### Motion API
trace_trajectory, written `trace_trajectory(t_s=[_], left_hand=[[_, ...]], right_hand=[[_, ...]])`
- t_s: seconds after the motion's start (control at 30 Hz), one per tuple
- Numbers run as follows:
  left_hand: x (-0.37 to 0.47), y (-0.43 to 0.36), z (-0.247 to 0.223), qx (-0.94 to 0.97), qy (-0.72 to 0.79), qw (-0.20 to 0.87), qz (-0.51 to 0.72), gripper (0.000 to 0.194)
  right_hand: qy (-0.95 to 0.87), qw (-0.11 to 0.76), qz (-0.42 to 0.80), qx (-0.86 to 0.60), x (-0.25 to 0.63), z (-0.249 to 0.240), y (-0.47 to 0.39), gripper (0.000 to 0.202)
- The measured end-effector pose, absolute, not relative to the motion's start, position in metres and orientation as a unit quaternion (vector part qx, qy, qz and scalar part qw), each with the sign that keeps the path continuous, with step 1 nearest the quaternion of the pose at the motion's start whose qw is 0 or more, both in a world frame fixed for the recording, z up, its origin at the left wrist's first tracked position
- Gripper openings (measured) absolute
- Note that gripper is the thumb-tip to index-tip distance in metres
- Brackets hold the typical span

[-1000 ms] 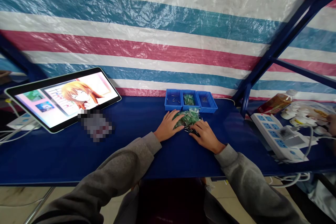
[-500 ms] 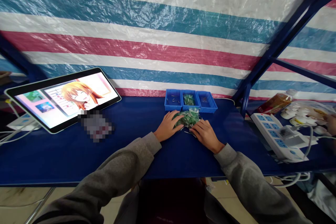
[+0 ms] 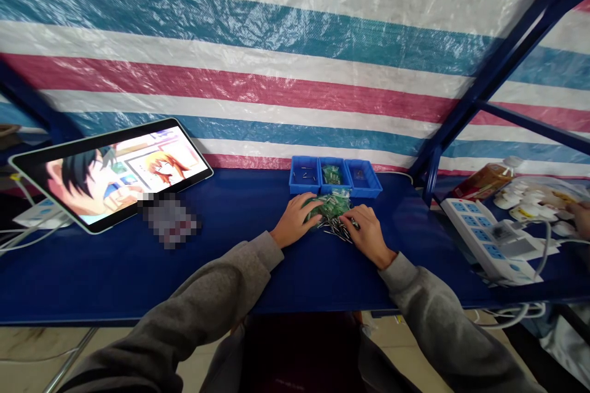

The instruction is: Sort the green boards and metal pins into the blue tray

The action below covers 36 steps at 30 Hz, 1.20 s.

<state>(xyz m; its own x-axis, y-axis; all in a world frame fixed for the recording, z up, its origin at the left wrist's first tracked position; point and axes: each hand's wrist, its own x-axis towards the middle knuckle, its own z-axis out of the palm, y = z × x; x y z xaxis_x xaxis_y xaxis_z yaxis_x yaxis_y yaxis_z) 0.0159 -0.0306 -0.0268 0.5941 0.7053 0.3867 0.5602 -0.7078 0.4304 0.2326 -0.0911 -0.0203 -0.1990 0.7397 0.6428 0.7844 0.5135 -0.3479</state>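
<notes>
A green plastic bag (image 3: 329,204) lies on the blue table (image 3: 221,276), with a loose pile of thin metal pieces (image 3: 337,229) at its near side. Against the bag's left side rests my left hand (image 3: 295,220), its fingers apart over the green plastic. My right hand (image 3: 367,234) is at the right edge of the metal pieces, fingers curled in; what they hold, if anything, is too small to name. Just behind are three joined blue trays: the left (image 3: 304,186) and right (image 3: 366,181) hold a few small pieces, the middle (image 3: 335,188) green packets.
A tablet (image 3: 124,175) showing a cartoon stands at the left, a blurred patch (image 3: 170,221) beside it. At the right are a power strip (image 3: 491,245), a bottle (image 3: 486,179), white objects (image 3: 525,202) and another person's hand (image 3: 581,218). A striped sheet (image 3: 276,61) hangs behind.
More metal pieces now lie spread out in front of the green bag. My right hand has shifted slightly right, off the bag. My left hand has barely moved. The tablet picture differs.
</notes>
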Motion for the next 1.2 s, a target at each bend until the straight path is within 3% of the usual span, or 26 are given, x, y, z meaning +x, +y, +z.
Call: trace_trajectory(t_s=[0.2,0.4,0.6,1.2], left_hand=[[0.026,-0.029,-0.011,0.858,0.340,0.135,0.362,0.034],[0.039,-0.021,0.001,0.793,0.354,0.137,0.477,0.024],[0.033,-0.020,-0.008,0.768,0.360,0.151,0.507,0.019],[0.023,-0.016,-0.013,0.791,0.342,0.089,0.499,0.023]], right_hand=[[-0.710,0.464,0.037,-0.529,0.221,0.002,-0.071,0.036],[-0.658,0.512,0.116,-0.539,0.204,0.035,-0.039,0.028],[-0.607,0.558,0.195,-0.531,0.195,0.021,-0.034,0.026],[-0.734,0.505,0.143,-0.431,0.207,0.001,-0.043,0.020]])
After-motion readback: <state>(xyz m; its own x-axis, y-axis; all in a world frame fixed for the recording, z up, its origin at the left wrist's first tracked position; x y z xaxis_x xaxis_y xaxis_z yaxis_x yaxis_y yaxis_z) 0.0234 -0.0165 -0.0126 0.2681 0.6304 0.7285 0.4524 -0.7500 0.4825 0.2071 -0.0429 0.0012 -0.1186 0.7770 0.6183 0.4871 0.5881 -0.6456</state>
